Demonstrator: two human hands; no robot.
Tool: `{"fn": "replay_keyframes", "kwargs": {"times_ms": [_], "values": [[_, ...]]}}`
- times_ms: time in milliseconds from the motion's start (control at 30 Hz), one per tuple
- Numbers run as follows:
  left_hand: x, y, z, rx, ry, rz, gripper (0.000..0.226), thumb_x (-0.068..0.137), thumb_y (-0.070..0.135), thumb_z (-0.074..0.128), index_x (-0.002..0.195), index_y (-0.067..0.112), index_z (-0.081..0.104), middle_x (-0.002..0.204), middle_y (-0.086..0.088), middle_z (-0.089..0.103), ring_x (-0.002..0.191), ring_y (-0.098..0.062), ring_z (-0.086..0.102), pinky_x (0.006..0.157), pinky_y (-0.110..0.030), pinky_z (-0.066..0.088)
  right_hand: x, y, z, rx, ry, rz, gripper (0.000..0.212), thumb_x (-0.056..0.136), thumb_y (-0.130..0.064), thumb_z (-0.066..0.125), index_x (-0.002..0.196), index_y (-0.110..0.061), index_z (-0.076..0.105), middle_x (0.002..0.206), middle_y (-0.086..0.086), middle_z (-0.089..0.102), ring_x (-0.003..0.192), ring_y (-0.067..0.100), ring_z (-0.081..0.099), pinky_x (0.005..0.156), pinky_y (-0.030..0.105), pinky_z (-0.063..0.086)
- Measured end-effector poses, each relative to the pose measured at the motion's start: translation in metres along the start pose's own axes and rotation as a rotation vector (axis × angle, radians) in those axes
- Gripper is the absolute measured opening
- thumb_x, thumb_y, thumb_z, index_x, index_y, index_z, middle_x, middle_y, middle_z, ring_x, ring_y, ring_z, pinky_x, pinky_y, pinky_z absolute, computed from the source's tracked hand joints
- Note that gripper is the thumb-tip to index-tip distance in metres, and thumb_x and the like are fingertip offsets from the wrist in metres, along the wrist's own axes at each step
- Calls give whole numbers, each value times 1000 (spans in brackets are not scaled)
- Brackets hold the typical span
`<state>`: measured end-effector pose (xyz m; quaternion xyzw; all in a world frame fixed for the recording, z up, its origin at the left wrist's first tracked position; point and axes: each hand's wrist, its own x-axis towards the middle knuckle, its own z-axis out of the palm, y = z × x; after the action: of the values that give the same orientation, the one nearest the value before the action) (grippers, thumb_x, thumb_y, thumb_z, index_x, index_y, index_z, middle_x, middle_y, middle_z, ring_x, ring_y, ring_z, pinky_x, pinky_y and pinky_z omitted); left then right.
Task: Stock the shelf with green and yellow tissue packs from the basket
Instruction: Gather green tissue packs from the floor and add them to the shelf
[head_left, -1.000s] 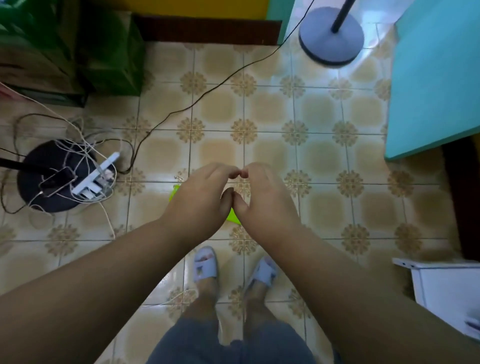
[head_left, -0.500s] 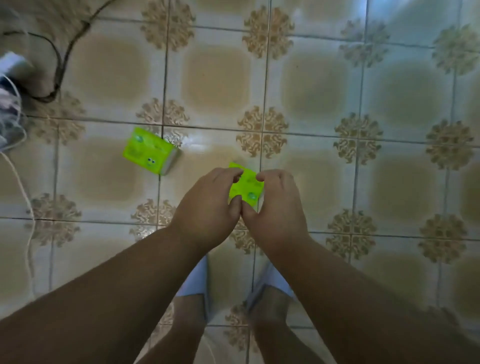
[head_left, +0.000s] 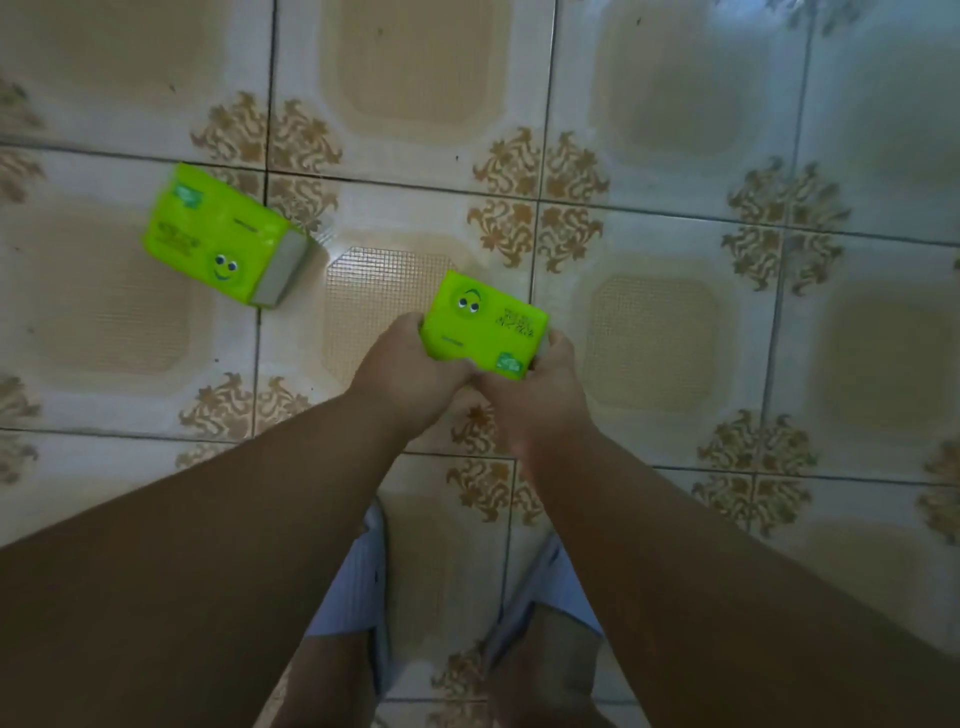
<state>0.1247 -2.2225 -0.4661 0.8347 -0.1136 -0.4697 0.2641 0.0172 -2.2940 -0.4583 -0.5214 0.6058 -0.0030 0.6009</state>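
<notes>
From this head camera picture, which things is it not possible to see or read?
- Basket and shelf: outside the head view.
- Near edge of the held green plastic tissue pack: covered by the left hand and right hand.
- Print on the second green tissue pack on the tiled floor: too small.
- Feet: blurred, behind the arms.

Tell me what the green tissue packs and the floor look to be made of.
Held green pack and the one lying on the floor: thin glossy plastic film, judging by the sheen and slight wrinkles; the lying pack's pale end suggests a clear end with soft paper tissue behind it, though that is uncertain. Floor: glazed ceramic tile, likely, given the grout lines, printed pattern and light reflections.
</notes>
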Motion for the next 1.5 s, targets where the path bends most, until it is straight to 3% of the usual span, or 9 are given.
{"fn": "replay_keyframes", "kwargs": {"times_ms": [133, 233, 367, 467, 700, 900, 1133, 1333, 1500], "values": [[-62, 55, -34, -142, 145, 101, 35, 83, 22, 74, 113, 26, 55, 86, 14, 57, 71, 7, 56, 54, -2, 36, -58, -60, -27, -12, 53, -7, 86, 80, -18, 76, 149, -24, 24, 91, -11, 61, 58, -12, 58, 47, 6, 41], [-129, 119, -74, -323, 229, 136, 53, 83, 23, 74, 129, 30, 48, 118, -3, 57, 95, -12, 59, 75, -21, 50, -125, -134, -56, 47, 25, 16, 99, 84, -25, 72, 155, -35, 3, 87, -13, 58, 66, -5, 63, 56, 17, 52], [-237, 234, -159, -475, 311, 199, 61, 75, 19, 70, 123, 46, 42, 119, -1, 58, 100, -22, 63, 78, -44, 59, -232, -270, -96, 236, -32, 45, 66, 88, -21, 68, 145, -29, 36, 114, 13, 64, 97, 31, 69, 85, 51, 57], [-315, 323, -231, -572, 337, 250, 69, 68, 17, 67, 123, 49, 42, 101, 22, 60, 80, -1, 66, 57, -28, 57, -308, -370, -132, 282, -12, -70, 28, 89, -26, 68, 111, -24, 50, 106, 13, 66, 90, 32, 69, 81, 53, 58], [-478, 470, -345, -715, 260, 513, 57, 73, 9, 64, 123, 30, 50, 124, 3, 62, 99, -8, 67, 74, -29, 57, -464, -532, -218, 195, 28, -402, 35, 79, -49, 72, 97, -23, 57, 115, 7, 63, 102, 21, 62, 93, 50, 52], [-558, 519, -369, -785, 19, 607, 45, 89, -4, 53, 125, 19, 63, 111, -11, 72, 98, -32, 70, 81, -46, 58, -537, -598, -264, 442, -240, -594, 37, 89, -11, 68, 120, -28, 56, 115, 13, 66, 97, 29, 70, 74, 45, 60], [-583, 578, -390, -814, -155, 764, 26, 87, 27, 61, 111, 22, 68, 101, -5, 74, 87, -22, 69, 67, -33, 55, -572, -650, -289, 642, 225, -665, 39, 71, -31, 76, 100, -17, 54, 100, 11, 65, 94, 31, 67, 82, 61, 55], [-600, 645, -389, -774, -315, 792, 27, 80, 46, 60, 105, 42, 65, 109, -5, 71, 96, -28, 71, 82, -50, 58, -604, -667, -301, 552, 751, -750, 49, 66, -62, 67, 94, -26, 48, 92, -5, 59, 77, -1, 60, 68, 30, 47], [-623, 685, -363, -742, -567, 659, 14, 90, 29, 62, 102, 23, 67, 89, -7, 76, 71, -23, 73, 57, -36, 59, -648, -645, -332, 355, 1019, -850, 52, 76, -66, 58, 114, -31, 48, 103, -16, 62, 90, -1, 62, 81, 35, 53]]}}
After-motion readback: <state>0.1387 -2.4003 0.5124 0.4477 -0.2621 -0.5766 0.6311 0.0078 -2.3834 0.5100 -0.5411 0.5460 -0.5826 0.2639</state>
